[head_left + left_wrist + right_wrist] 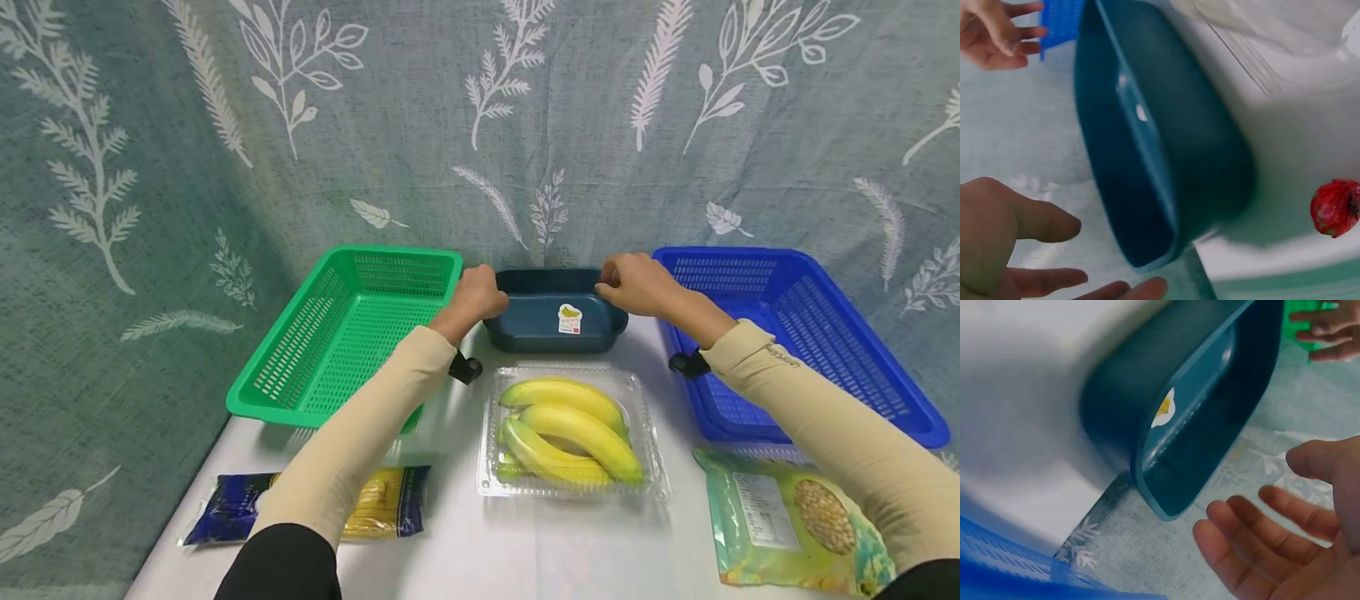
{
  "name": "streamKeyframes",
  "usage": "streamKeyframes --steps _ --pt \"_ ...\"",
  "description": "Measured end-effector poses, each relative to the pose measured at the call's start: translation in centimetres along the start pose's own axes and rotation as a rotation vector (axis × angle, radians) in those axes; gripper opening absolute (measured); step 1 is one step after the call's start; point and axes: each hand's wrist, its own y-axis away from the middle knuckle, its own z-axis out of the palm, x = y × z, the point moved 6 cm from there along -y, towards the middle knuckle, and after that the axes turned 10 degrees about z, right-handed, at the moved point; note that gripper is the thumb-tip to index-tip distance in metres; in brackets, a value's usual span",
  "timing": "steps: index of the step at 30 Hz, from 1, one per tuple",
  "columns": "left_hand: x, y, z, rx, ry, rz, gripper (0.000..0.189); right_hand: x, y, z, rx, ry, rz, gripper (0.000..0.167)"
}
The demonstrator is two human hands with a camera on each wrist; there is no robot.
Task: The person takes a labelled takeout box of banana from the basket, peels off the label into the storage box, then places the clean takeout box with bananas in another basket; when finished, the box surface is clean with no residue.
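Observation:
A dark teal plastic bin (525, 340) stands at the back middle, with a white banana sticker (570, 319) on its inside. At its left end is my left hand (474, 298); at its right end is my right hand (637, 282). In the left wrist view, the left hand (997, 244) has its fingers spread beside the bin (1204, 137), apart from the rim. The right wrist view shows the right hand (1291, 550) with loosely bent fingers, holding nothing, a gap between it and the bin (1116, 406). A clear clamshell box (491, 475) of bananas (577, 425) lies in front.
A green basket (255, 400) stands left, a blue basket (911, 417) right. A pasta packet (386, 504) lies front left under my left arm, a green printed bag (772, 521) front right. A red, shiny roundish thing (1334, 206) shows in the left wrist view. Patterned cloth (420, 108) hangs behind.

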Motion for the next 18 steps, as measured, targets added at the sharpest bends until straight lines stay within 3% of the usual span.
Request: streamKeyframes --steps 6,18 --pt "0.6 1.7 -1.0 0.050 0.100 0.078 0.058 0.3 2.6 -0.4 -0.006 -0.081 0.022 0.037" --pt "1.0 4.6 -1.5 0.091 0.171 0.151 0.068 0.8 7.3 -0.7 -0.041 -0.220 0.070 0.061"
